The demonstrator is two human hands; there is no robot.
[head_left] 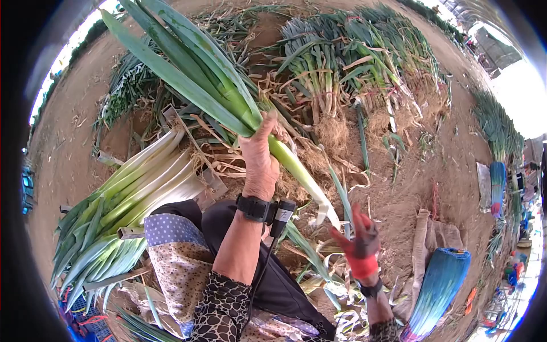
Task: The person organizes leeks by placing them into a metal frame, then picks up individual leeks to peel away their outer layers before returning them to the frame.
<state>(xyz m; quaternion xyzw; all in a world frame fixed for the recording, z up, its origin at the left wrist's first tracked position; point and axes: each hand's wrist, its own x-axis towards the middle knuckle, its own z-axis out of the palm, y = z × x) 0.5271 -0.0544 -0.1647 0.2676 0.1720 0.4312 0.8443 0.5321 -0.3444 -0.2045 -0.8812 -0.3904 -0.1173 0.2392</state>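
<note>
My bare left hand [261, 151], with a black band and a small device at its wrist, is wrapped around the stalk of a large green onion [290, 162]. Its green leaves fan out to the upper left, and its white end slants down to the right, with a strip of skin hanging near the tip. Just beyond that tip is my right hand [360, 239], in a red and dark glove, slightly blurred. Its fingers look spread, and I see nothing between them. A pile of cleaned green onions [142, 188] lies by my left knee on a metal-ended rack.
Bundles of untrimmed green onions [325, 74] with dry leaves and roots lie on the dirt ahead. At right, a wrapped blue-green bundle [439, 290] lies by a brown sack [436, 239]. Peeled leaves [319, 256] litter the ground below my hands. A blue crate [94, 325] stands lower left.
</note>
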